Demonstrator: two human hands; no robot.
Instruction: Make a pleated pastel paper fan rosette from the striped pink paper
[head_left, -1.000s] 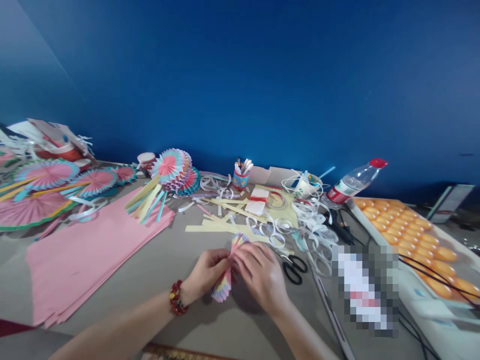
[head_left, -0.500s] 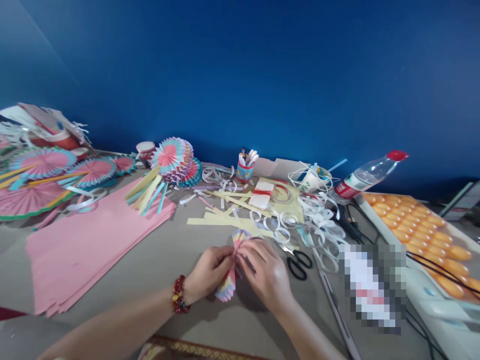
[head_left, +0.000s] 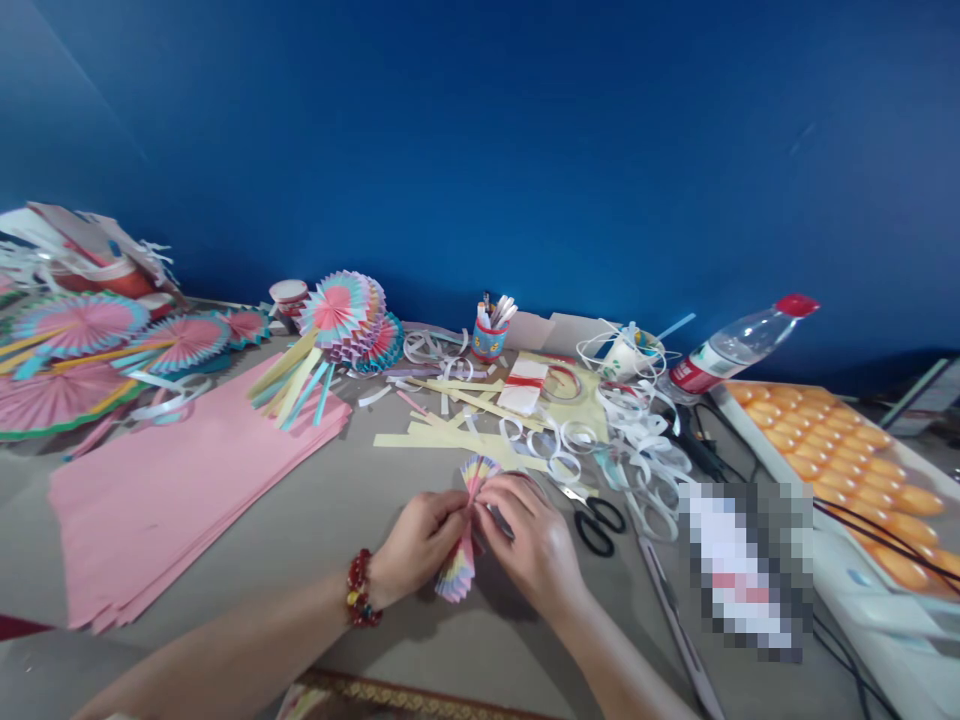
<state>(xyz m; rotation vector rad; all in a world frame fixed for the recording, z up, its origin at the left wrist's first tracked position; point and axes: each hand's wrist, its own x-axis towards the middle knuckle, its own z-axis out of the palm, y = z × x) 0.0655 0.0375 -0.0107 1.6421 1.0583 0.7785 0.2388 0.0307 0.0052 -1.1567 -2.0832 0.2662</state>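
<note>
A pleated paper fan (head_left: 458, 576) in pink, yellow and pale blue is pinched at its middle, its two ends flaring above and below like a bow. My left hand (head_left: 422, 545), with a red bead bracelet at the wrist, grips the fan's waist between thumb and forefinger. From the other side my right hand (head_left: 531, 535) has its fingertips closed at the same waist; its fingers partly cover the fold. Black-handled scissors (head_left: 598, 525) lie on the table just right of my right hand.
Pink paper sheets (head_left: 187, 480) are stacked at left, near finished paper rosettes (head_left: 341, 310). Pale yellow strips (head_left: 450, 440) and white paper curls (head_left: 652, 450) lie beyond my hands. A plastic bottle (head_left: 739, 350), a pen cup (head_left: 490, 335) and a long grey cutter (head_left: 679, 625) are also there.
Both hands stay at the fan's middle with almost no movement. The fan's lower end has shifted very slightly to the right.
</note>
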